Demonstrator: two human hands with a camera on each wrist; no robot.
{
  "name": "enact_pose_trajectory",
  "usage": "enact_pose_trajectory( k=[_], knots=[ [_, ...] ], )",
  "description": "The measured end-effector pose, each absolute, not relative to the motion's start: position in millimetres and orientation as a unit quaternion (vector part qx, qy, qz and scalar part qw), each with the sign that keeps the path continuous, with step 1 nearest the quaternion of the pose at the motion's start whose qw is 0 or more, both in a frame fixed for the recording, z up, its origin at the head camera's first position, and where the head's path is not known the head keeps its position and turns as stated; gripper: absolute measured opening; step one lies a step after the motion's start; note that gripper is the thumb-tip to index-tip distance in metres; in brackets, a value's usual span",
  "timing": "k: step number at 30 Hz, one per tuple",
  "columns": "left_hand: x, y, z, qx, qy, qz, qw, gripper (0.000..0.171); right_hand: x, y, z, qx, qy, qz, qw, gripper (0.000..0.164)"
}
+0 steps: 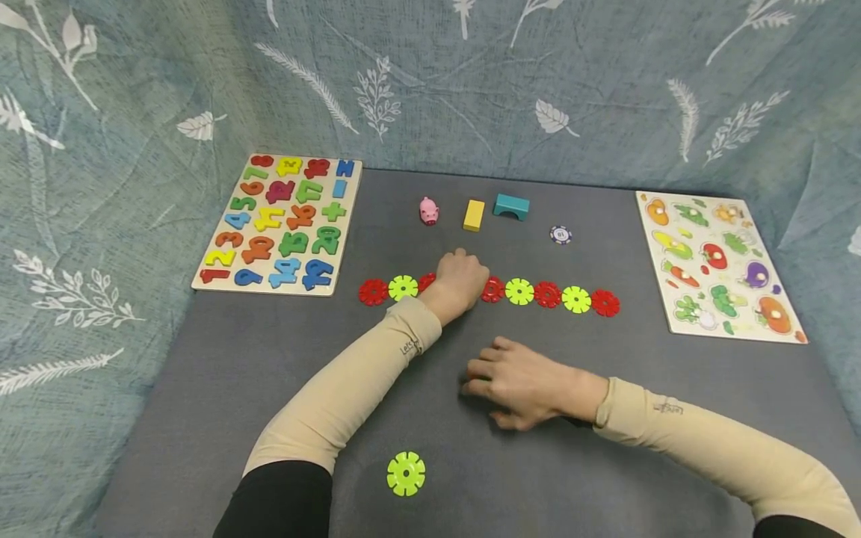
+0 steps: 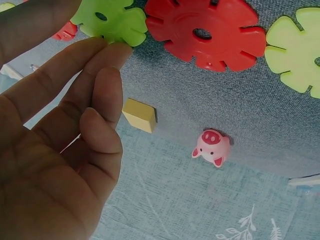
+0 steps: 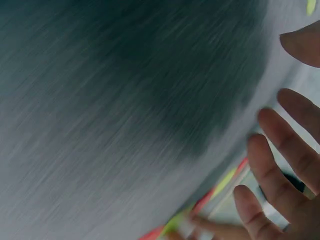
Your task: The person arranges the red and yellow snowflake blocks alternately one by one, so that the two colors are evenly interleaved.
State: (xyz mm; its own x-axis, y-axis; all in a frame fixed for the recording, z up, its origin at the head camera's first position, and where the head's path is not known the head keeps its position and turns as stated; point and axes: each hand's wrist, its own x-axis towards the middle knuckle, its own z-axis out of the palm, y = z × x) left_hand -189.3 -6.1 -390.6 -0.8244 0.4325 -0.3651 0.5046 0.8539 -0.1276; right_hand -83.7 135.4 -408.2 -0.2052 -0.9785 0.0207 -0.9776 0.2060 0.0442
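A row of red and light green notched plastic interlocking discs crosses the table, among them a red disc (image 1: 373,292) at its left end. My left hand (image 1: 454,280) is over the row, hiding part of it in the head view. In the left wrist view its fingers (image 2: 107,52) pinch the edge of a green interlocking disc (image 2: 111,22) beside a red disc (image 2: 200,34); the thumb tip is out of frame. My right hand (image 1: 525,382) hovers near the table below the row, fingers spread and holding nothing. A single green disc (image 1: 406,474) lies near the front.
Behind the row stand a pink pig (image 1: 428,211), a yellow block (image 1: 474,215), a teal arch block (image 1: 512,206) and a poker chip (image 1: 561,235). A number puzzle board (image 1: 269,224) lies at left, a vegetable puzzle board (image 1: 723,269) at right. A leaf-patterned cloth (image 1: 457,97) hangs behind.
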Motion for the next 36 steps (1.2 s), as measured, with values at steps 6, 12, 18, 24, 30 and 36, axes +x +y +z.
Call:
enact_pose_trajectory(
  k=[6,12,18,24,30,36],
  knots=[
    [-189,-8,-389,0.252,0.946,-0.114,0.169,0.033,-59,99,-413,0.701,-0.713,0.000,-0.006,0.056],
    [-190,-8,-389,0.253,0.946,-0.111,0.170,0.033,-43,72,-413,0.751,-0.659,-0.019,-0.040,0.064],
    [-189,-8,-389,0.255,0.946,-0.107,0.166,0.031,-37,55,-410,0.766,-0.637,-0.081,-0.038,0.062],
    [-188,-9,-389,0.255,0.947,-0.106,0.165,0.031,-31,44,-410,0.773,-0.627,-0.094,-0.022,0.048],
    [-188,-9,-390,0.256,0.946,-0.106,0.166,0.032,-28,37,-411,0.780,-0.619,-0.088,-0.013,0.040],
    [-188,-9,-389,0.252,0.948,-0.106,0.164,0.031,-26,33,-413,0.781,-0.620,-0.076,-0.019,0.036]
  ],
)
